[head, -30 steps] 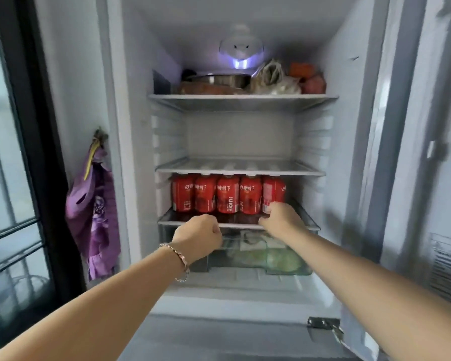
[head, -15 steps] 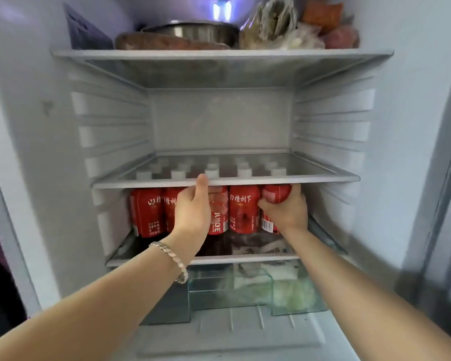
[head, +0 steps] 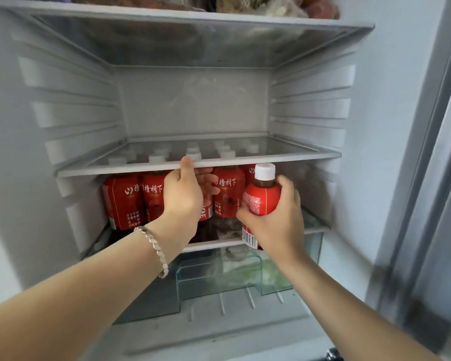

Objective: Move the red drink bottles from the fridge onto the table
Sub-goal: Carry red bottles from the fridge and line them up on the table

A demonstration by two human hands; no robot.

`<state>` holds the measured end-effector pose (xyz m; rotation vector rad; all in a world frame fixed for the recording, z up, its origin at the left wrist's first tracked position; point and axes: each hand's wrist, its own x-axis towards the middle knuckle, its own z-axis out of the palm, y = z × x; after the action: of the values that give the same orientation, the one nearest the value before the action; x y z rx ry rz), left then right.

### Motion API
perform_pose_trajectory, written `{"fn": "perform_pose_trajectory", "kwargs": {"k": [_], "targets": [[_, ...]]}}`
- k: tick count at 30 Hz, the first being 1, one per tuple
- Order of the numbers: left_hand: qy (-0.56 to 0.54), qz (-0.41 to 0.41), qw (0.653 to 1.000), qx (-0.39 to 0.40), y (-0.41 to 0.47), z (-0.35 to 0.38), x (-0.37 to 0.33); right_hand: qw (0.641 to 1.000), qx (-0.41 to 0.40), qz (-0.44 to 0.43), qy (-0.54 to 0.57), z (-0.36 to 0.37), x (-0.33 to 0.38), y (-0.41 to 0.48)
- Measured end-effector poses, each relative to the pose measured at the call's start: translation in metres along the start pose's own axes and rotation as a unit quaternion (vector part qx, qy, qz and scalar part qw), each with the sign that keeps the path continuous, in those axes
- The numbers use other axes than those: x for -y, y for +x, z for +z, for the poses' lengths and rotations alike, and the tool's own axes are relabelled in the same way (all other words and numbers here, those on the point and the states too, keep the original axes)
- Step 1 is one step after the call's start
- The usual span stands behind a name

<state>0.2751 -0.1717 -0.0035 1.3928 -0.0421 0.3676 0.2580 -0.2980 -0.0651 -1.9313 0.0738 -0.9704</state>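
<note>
Several red drink bottles (head: pixel 123 201) with white caps stand in rows on the lower fridge shelf (head: pixel 317 228), under a glass shelf (head: pixel 284 157). My right hand (head: pixel 276 225) is shut on one red bottle (head: pixel 262 199), which is upright and out in front of the shelf edge at the right end of the row. My left hand (head: pixel 182 196) reaches into the middle of the front row. Its fingers curl around a bottle that the hand mostly hides, and its thumb touches the glass shelf's front edge. A silver bracelet is on my left wrist.
The glass shelf above leaves little headroom over the caps. Below the bottles sits a clear crisper drawer (head: pixel 219 277) holding greens. Food lies on the top shelf (head: pixel 271 20). The fridge's side walls are close on both sides, and the door frame (head: pixel 427 178) stands at the right.
The view has moved closer to the fridge. My right hand has lifted its bottle out past the shelf edge, so the white cap shows. My left hand stays on a bottle in the row.
</note>
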Motion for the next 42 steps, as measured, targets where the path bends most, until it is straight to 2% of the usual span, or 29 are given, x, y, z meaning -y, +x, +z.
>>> {"fn": "perform_pose_trajectory", "kwargs": {"k": [3,5,7,8,10,11,12,14,16,19,21,24,27,32,38,42], "targets": [[0.071,-0.012,0.996,0.050,-0.004,-0.005,-0.004,0.998,0.038,-0.044,0.002,0.002,0.007,-0.012],[0.182,0.040,0.976,0.116,-0.012,-0.016,-0.008,0.992,0.094,-0.077,-0.019,0.004,0.015,-0.019],[0.309,0.149,0.925,0.162,-0.023,-0.025,-0.010,0.982,0.130,-0.126,-0.050,0.007,0.024,-0.027],[0.377,0.208,0.889,0.155,-0.027,-0.028,-0.011,0.977,0.140,-0.148,-0.060,0.009,0.027,-0.032],[0.485,0.300,0.812,0.122,-0.030,-0.034,-0.014,0.973,0.186,-0.132,-0.040,0.017,0.035,-0.039],[0.512,0.321,0.789,0.112,-0.028,-0.037,-0.016,0.969,0.222,-0.105,-0.003,0.021,0.040,-0.040],[0.527,0.324,0.778,0.104,-0.024,-0.040,-0.017,0.960,0.261,-0.088,0.046,0.024,0.042,-0.038],[0.543,0.288,0.784,0.088,-0.014,-0.048,-0.018,0.940,0.311,-0.093,0.108,0.027,0.042,-0.027],[0.567,0.239,0.783,0.090,-0.009,-0.054,-0.015,0.952,0.266,-0.092,0.123,0.030,0.033,-0.011],[0.623,0.215,0.742,0.124,-0.015,-0.059,0.004,0.984,0.137,0.024,0.111,0.042,0.013,0.016],[0.648,0.199,0.719,0.150,-0.023,-0.064,0.015,0.984,0.133,0.090,0.073,0.056,0.005,0.037],[0.662,0.161,0.715,0.158,-0.027,-0.070,0.018,0.974,0.172,0.121,0.080,0.070,-0.002,0.064],[0.662,0.152,0.719,0.149,-0.028,-0.075,0.010,0.979,0.172,0.095,0.058,0.071,-0.004,0.070],[0.647,0.195,0.726,0.131,-0.028,-0.075,-0.001,0.991,0.115,0.063,0.035,0.053,0.000,0.045],[0.629,0.183,0.746,0.123,-0.031,-0.064,-0.002,0.995,0.056,0.069,0.044,0.017,0.007,0.017],[0.616,0.161,0.761,0.126,-0.035,-0.049,-0.015,0.998,0.024,0.008,0.063,0.007,0.011,-0.006]]}}
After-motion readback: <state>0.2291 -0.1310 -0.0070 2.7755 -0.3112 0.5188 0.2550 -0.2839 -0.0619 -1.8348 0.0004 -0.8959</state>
